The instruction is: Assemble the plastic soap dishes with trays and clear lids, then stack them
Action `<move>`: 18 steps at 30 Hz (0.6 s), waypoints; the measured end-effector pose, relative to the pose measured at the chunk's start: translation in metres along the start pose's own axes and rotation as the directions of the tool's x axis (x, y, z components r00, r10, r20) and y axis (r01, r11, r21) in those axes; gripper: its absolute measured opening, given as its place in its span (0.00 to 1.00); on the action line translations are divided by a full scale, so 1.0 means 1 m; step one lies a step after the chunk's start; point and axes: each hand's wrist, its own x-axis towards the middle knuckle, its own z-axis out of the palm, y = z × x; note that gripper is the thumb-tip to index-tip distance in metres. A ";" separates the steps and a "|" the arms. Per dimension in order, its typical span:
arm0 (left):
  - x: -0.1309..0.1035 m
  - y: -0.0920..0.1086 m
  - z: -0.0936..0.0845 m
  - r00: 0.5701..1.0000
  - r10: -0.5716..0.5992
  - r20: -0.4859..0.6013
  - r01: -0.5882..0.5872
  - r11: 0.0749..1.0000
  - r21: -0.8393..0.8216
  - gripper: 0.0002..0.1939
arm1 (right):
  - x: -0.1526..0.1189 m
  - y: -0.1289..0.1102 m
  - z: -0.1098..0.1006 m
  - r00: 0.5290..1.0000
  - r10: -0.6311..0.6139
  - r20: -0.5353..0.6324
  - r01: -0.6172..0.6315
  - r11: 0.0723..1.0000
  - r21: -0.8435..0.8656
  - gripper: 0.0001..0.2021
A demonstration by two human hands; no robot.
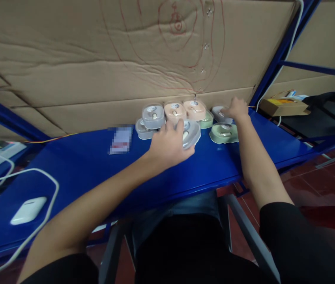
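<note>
"At twelve o'clock above the flat blue table (96, 169), what's the left hand (169, 148) doing?"

"Pinching a rounded grey plastic box (193, 134): likely light, stiff, slippery. Take opposite sides."

"Right hand (238, 108)?"

"One o'clock, by another grey box (218, 113); can't tell its grip."

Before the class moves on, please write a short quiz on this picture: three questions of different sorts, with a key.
1. What colour is the container in the left hand? A) green B) gray C) orange
2. True or false: the small white case lies nearer the left forearm than the right forearm.
3. Fill in the blank: the red lines are drawn on the ____ behind the blue desk.

Key: 1. B; 2. true; 3. cardboard.
</note>
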 end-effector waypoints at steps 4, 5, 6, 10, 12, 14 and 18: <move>-0.024 -0.023 0.026 0.996 0.081 0.022 -0.081 0.997 -0.006 0.44 | 0.002 -0.002 0.017 0.979 0.073 0.188 -0.078 0.997 0.019 0.53; -0.027 -0.030 0.030 0.994 0.106 0.018 -0.106 0.994 -0.012 0.44 | 0.004 -0.003 0.019 0.975 0.070 0.209 -0.076 0.997 0.021 0.52; -0.029 -0.037 0.034 0.990 0.136 0.020 -0.136 0.991 -0.020 0.44 | 0.005 -0.003 0.021 0.975 0.067 0.211 -0.072 0.997 0.019 0.52; -0.031 -0.060 0.041 0.982 0.183 0.035 -0.180 0.981 -0.066 0.44 | 0.007 -0.004 0.022 0.983 0.096 0.156 -0.099 0.995 0.014 0.48; -0.030 -0.070 0.042 0.977 0.210 0.041 -0.205 0.974 -0.100 0.44 | 0.005 -0.003 0.019 0.988 0.115 0.103 -0.120 0.992 0.041 0.47; -0.029 -0.080 0.044 0.970 0.238 0.042 -0.231 0.964 -0.132 0.43 | 0.004 -0.002 0.011 0.991 0.125 0.052 -0.128 0.989 0.068 0.46; -0.026 -0.100 0.049 0.968 0.242 0.061 -0.228 0.956 -0.183 0.44 | -0.005 0.002 -0.023 0.985 0.098 -0.142 -0.079 0.989 0.128 0.46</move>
